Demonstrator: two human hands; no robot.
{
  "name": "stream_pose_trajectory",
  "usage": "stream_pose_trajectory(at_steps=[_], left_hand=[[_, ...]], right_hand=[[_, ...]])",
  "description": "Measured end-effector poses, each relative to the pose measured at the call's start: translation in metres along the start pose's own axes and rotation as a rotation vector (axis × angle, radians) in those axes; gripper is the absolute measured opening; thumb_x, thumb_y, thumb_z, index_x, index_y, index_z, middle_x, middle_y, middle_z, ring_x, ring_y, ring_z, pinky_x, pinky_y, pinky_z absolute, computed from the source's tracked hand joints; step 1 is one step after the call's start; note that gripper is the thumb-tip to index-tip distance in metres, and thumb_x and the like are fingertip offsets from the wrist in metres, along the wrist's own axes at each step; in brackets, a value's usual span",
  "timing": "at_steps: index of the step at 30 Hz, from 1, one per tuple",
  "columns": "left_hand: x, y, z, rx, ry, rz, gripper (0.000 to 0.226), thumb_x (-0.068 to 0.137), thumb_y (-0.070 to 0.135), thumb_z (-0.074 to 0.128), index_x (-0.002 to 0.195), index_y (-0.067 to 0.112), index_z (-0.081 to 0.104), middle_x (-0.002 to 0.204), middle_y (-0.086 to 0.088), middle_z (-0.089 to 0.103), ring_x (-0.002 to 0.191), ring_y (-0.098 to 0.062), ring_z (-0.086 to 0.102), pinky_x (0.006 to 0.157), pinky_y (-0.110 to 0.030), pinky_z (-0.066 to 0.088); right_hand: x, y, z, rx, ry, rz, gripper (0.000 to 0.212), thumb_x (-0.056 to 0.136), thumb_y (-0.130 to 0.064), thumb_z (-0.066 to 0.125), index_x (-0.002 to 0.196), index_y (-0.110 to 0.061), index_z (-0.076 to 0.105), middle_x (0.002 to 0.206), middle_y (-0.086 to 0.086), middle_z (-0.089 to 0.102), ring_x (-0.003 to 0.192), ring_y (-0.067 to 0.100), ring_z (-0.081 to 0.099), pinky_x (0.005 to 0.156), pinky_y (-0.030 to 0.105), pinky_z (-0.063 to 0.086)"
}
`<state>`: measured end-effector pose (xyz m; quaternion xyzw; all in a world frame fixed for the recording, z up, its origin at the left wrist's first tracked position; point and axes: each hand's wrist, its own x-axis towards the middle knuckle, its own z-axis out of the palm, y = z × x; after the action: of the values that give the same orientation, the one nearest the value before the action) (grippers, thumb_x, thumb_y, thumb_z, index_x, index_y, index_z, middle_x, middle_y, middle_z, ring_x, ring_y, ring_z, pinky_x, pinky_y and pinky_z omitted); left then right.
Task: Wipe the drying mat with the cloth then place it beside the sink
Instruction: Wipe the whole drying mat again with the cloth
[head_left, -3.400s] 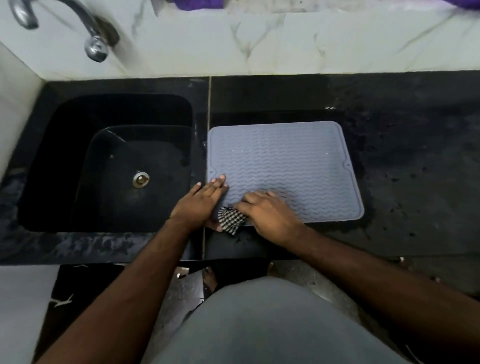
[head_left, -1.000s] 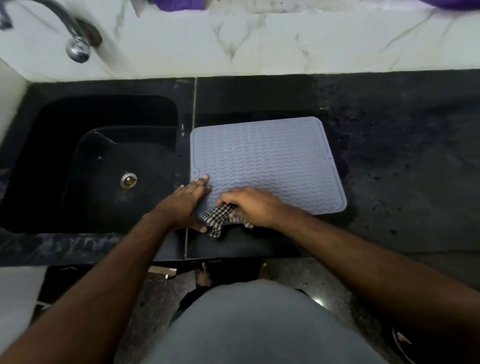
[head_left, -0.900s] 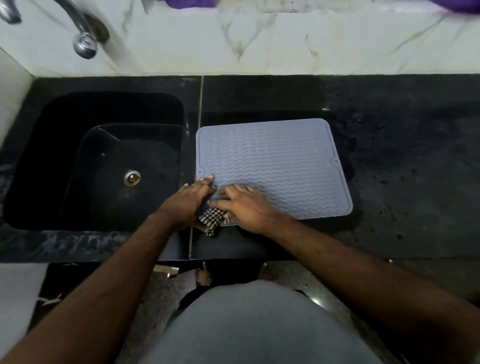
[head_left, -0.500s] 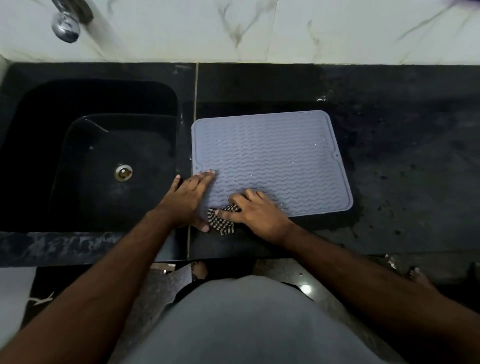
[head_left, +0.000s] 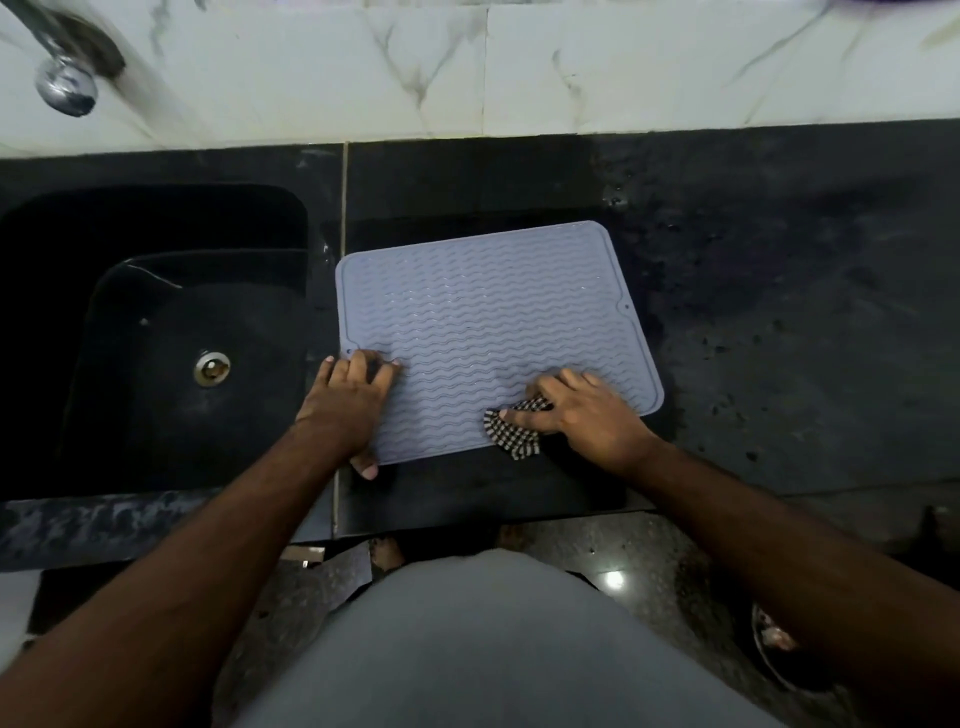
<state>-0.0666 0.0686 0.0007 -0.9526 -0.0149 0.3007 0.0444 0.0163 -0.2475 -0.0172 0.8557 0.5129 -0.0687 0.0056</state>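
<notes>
Seen from above at a dark, speckled stone counter. Pale grey rectangular silicone drying mat with wavy ridges and rounded corners, lying flat on the counter, slightly skewed, its left edge just beside the black sink. Small hanging hole visible midway along the right edge of the mat.

Left hand spread flat, fingers open and pressing down on the near left part of the mat, thumb hooked off the near edge onto the counter; nothing gripped, only pinning the mat in place.

Right hand curled loosely over a small black-and-white checked cloth, fingers bent around the bunched fabric and pushing it against the mat near the near right corner. Part of the cloth fanned out from under the thumb, spilling over the near edge of the mat onto the counter.

Round metal drain in the floor of the sink basin. Blurred chrome tap at upper left, against white marbled wall tiles. Below the counter edge, grey clothing of the person and a glossy dark floor.
</notes>
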Motion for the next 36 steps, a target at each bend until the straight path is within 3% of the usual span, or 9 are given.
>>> stream_pose_trajectory(at_steps=[13, 19, 21, 24, 27, 29, 32, 36], left_hand=[[-0.006, -0.006, 0.001, -0.133, 0.028, 0.06, 0.153, 0.033, 0.046, 0.098, 0.159, 0.02, 0.015, 0.155, -0.01, 0.02, 0.136, -0.033, 0.029, 0.118, -0.04, 0.022], [-0.003, -0.01, 0.009, -0.189, 0.034, 0.077, 0.15, 0.041, 0.049, 0.096, 0.161, 0.025, 0.009, 0.161, -0.007, 0.011, 0.143, -0.034, 0.019, 0.12, -0.046, 0.018], [-0.003, -0.012, 0.012, -0.31, 0.043, 0.074, 0.143, 0.045, 0.061, 0.091, 0.16, 0.028, 0.013, 0.161, -0.003, 0.011, 0.145, -0.032, 0.015, 0.12, -0.048, 0.022], [-0.004, -0.011, 0.015, -0.588, 0.177, 0.032, 0.123, 0.05, 0.089, 0.069, 0.153, 0.032, 0.033, 0.152, 0.006, 0.025, 0.139, -0.022, 0.024, 0.115, -0.041, 0.028], [-0.003, -0.01, 0.019, -0.641, 0.377, -0.006, 0.097, 0.067, 0.069, 0.078, 0.146, 0.025, 0.043, 0.145, 0.004, 0.035, 0.133, -0.023, 0.035, 0.111, -0.043, 0.038], [0.0, -0.011, 0.018, -0.642, 0.438, -0.052, 0.095, 0.07, 0.056, 0.083, 0.148, 0.021, 0.042, 0.148, 0.002, 0.035, 0.134, -0.024, 0.037, 0.11, -0.049, 0.04], [0.007, -0.017, 0.012, -0.656, 0.382, -0.086, 0.112, 0.064, 0.059, 0.086, 0.154, 0.02, 0.031, 0.159, -0.002, 0.028, 0.142, -0.026, 0.032, 0.118, -0.047, 0.031], [0.016, -0.037, 0.012, -0.616, 0.345, -0.076, 0.133, 0.058, 0.07, 0.082, 0.16, 0.024, 0.011, 0.168, 0.0, 0.011, 0.154, -0.02, 0.01, 0.124, -0.044, 0.003]], right_hand=[[-0.066, 0.071, -0.017, -0.062, -0.089, 0.142, 0.065, 0.086, -0.018, 0.026, 0.138, -0.045, 0.055, 0.124, 0.005, 0.06, 0.107, 0.028, 0.053, 0.083, 0.041, 0.046], [-0.071, 0.081, -0.015, 0.024, -0.052, 0.137, 0.068, 0.082, -0.003, 0.062, 0.138, -0.042, 0.055, 0.126, 0.004, 0.058, 0.107, 0.027, 0.054, 0.083, 0.041, 0.046], [-0.065, 0.077, -0.018, 0.089, -0.02, 0.119, 0.072, 0.08, 0.0, 0.062, 0.141, -0.038, 0.053, 0.126, 0.004, 0.056, 0.11, 0.027, 0.052, 0.083, 0.04, 0.046], [-0.042, 0.063, -0.029, 0.196, 0.062, 0.086, 0.062, 0.086, -0.01, 0.048, 0.144, -0.032, 0.05, 0.125, 0.004, 0.053, 0.113, 0.026, 0.051, 0.087, 0.039, 0.046], [-0.004, 0.043, -0.032, 0.191, 0.097, 0.013, 0.059, 0.091, -0.01, 0.055, 0.145, -0.032, 0.048, 0.125, 0.005, 0.053, 0.113, 0.026, 0.052, 0.087, 0.04, 0.046], [0.021, 0.029, -0.032, 0.198, 0.104, -0.017, 0.059, 0.093, -0.01, 0.056, 0.146, -0.033, 0.046, 0.126, 0.004, 0.052, 0.113, 0.024, 0.051, 0.087, 0.038, 0.046], [0.06, 0.011, -0.036, 0.219, 0.106, -0.017, 0.059, 0.095, -0.014, 0.057, 0.147, -0.037, 0.041, 0.127, 0.0, 0.049, 0.114, 0.019, 0.048, 0.089, 0.037, 0.045], [0.11, -0.014, -0.043, 0.268, 0.114, -0.022, 0.06, 0.094, -0.02, 0.06, 0.145, -0.043, 0.04, 0.127, -0.003, 0.049, 0.115, 0.018, 0.046, 0.09, 0.036, 0.04]])
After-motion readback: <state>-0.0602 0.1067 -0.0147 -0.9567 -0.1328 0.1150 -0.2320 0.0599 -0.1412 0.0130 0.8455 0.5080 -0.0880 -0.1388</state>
